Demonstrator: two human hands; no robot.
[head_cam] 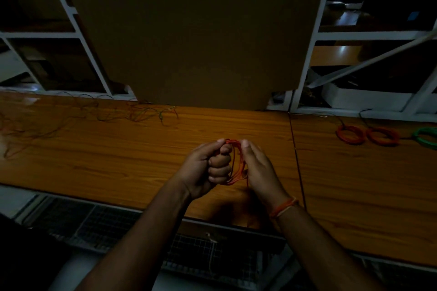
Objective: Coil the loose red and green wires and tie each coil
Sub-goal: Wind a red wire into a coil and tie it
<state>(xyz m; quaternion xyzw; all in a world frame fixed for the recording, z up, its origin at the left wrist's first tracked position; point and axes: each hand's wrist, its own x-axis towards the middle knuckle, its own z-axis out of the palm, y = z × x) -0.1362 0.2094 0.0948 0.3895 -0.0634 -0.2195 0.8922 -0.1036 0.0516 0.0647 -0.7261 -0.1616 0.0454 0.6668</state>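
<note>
Dim light, head view. Both hands over the desk (142, 149), just in front of body.

L hand (208, 168): grip closed as a fist, thumb on top, pinching the red coil (236, 163) at its upper edge. R hand (257, 170): fingers fairly straight, thumb tip on coil top; palm side hidden, so can't tell if it grips or only steadies. Coil hangs between the two hands, held clear of the desk, loops loose and uneven, several strands. A tail drops from the bottom; end not visible.

Step in hand, by my read: finishing/gathering the red coil before the tie.

To do it well:
- keep L pinch firm at one spot so loops don't spring apart
- even up loops w/ R hand before wrapping
- wrap tail round the bundle next to the pinch, snug, then tuck the end through
- don't let the tail snag on the desk edge

Count:
- coil in hand: 1, red
- finished coils far R on desk: 2 red coils (350, 134), side by side, touching or nearly; 1 green coil (425, 136), partly cut by frame edge
- loose wires (94, 111): tangled spread at far L/back of desk, red and green mixed; no. of strands can't be counted
- cardboard sheet (189, 30) standing at back of desk: 1
</note>
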